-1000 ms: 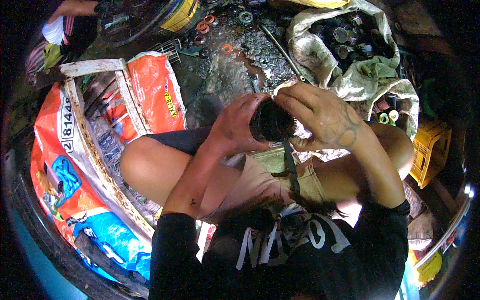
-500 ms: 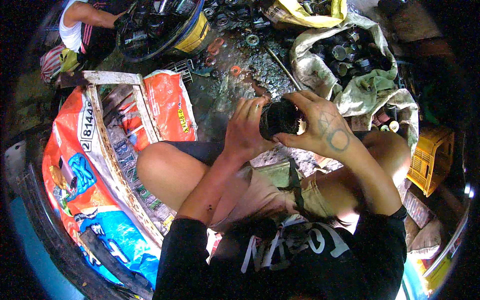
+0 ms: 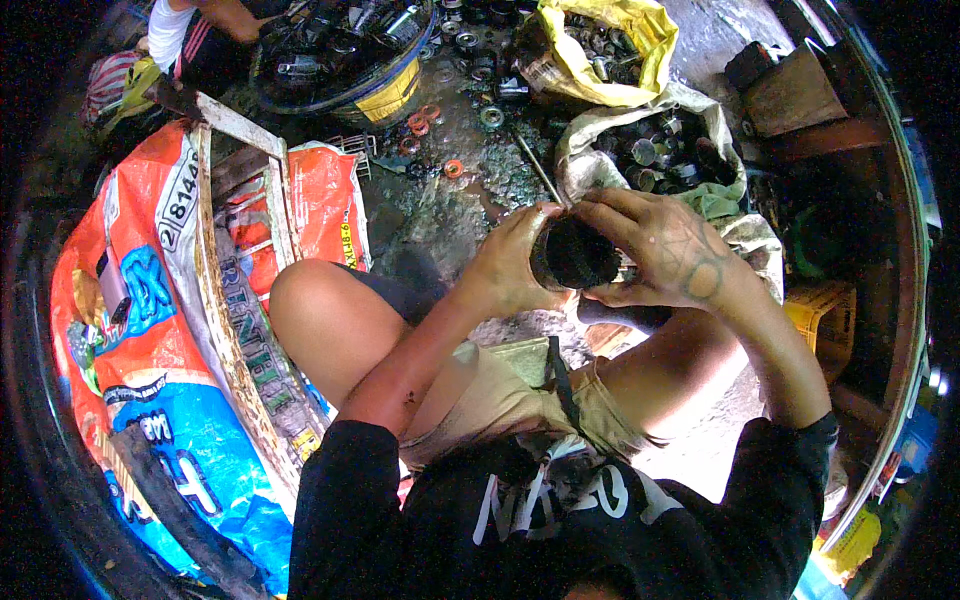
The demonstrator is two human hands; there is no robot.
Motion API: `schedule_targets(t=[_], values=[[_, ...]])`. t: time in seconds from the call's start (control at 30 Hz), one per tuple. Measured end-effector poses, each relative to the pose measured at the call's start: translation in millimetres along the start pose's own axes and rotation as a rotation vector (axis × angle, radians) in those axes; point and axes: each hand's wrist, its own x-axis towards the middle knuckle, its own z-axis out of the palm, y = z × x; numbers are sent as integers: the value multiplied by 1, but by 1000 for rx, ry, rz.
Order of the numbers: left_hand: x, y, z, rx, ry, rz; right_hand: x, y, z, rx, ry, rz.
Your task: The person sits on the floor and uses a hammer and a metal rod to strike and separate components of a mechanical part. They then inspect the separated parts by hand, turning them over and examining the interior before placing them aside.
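Observation:
Between my two hands, above my crossed legs, is a black round cylinder [image 3: 575,257] with a rough, dark end facing up. My left hand [image 3: 512,268] cups its left side, with the fingers on the far edge and the thumb near the bottom. From the other side my right hand [image 3: 668,246] is closed around it, fingers over the top and thumb below. Part of the cylinder is hidden by the fingers. A thin metal rod [image 3: 538,168] slants on the floor just beyond my hands.
A white sack [image 3: 575,150] of dark cups stands beyond my right hand, with a yellow sack [image 3: 663,40] behind it. Far left is a tub [image 3: 345,112] of dark metal parts beside another person's arm [image 3: 230,18]. Orange rings [image 3: 453,169] lie on the wet floor. A rusty frame [image 3: 222,310] stands left.
My hands and the cylinder have shifted slightly right and down in the view, and the cylinder's end now shows more. The whole view has shifted a little. Both hands still grip the cylinder.

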Motion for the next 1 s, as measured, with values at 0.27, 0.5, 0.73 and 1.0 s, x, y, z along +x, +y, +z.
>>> schedule_targets(t=[0.27, 0.5, 0.73, 1.0], values=[[-9, 6, -7, -208, -188, 80, 6, -22, -29, -166, -170, -237], [-12, -6, -1, -336, -431, 142, 1, -43, -43, -345, -279, -418], [-12, 9, -4, -208, -255, 51, -8, -32, -47, -160, -167, -23], [-9, 7, 6, 319, 149, 218, -5, -31, -14, 400, -107, 680]])
